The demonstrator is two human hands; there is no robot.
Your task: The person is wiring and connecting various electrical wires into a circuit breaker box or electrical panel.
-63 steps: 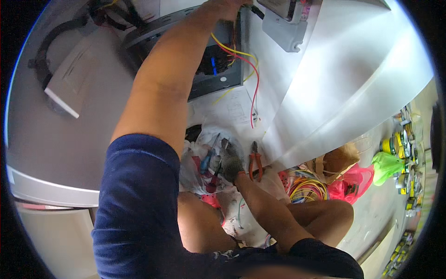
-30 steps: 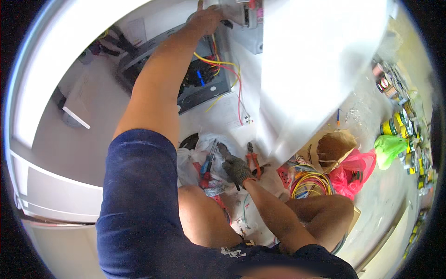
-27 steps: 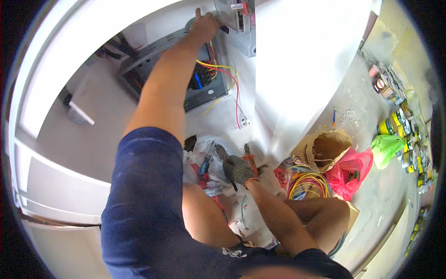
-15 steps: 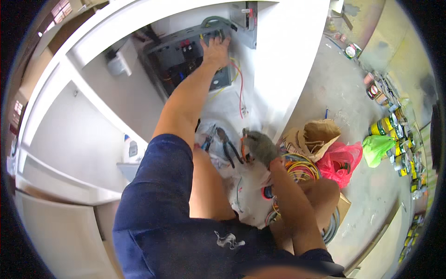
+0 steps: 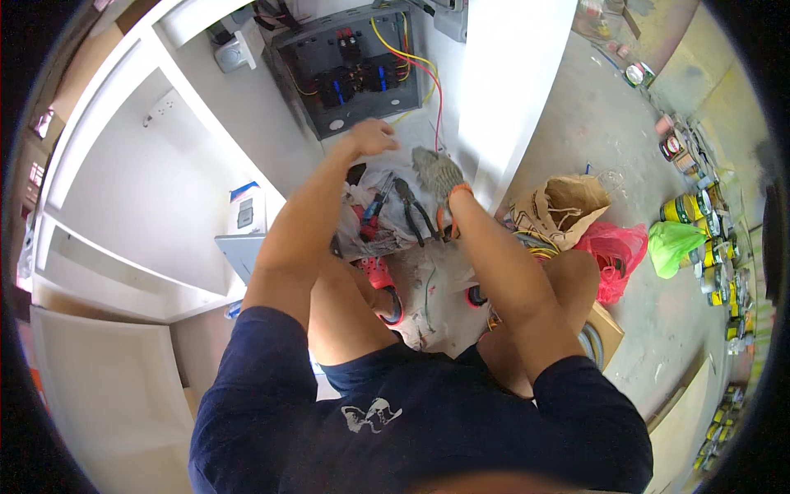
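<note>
dark grey metal box (image 5: 366, 109), open-fronted and rectangular, sits at the top of my view against the white panel (image 5: 444, 62), just beyond both hands, with black modules (image 5: 354, 78) and narrow blue strips (image 5: 382, 78) inside. stiff and fairly heavy, i'd judge, those modules the fragile part, so the plain outer rim is where to hold it. on to the bare left hand (image 5: 372, 137), just below the lower edge: fingers half curled, slightly apart, nothing visible between them; whether it touches the box i can't tell. next, the thin yellow wire (image 5: 393, 48) and the thin red wire (image 5: 440, 107), looping out past the right side: light, springy, probably slick, best pinched near the end. and the right hand (image 5: 438, 173), in a grey knitted glove, is at the red wire's lower end; i can't tell from here whether its fingers are pinching it. below, black-handled metal pliers (image 5: 409, 200) lie on crumpled clear plastic (image 5: 395, 235).

now the surroundings: white shelving (image 5: 177, 177) far left, scuffed pale grey floor (image 5: 568, 136) to the right, an open brown paper bag (image 5: 539, 216), a crumpled pink plastic bag (image 5: 617, 255) beside it, a bright green plastic bag (image 5: 679, 245), and yellow-and-black tins (image 5: 681, 207) along the edge.
</note>
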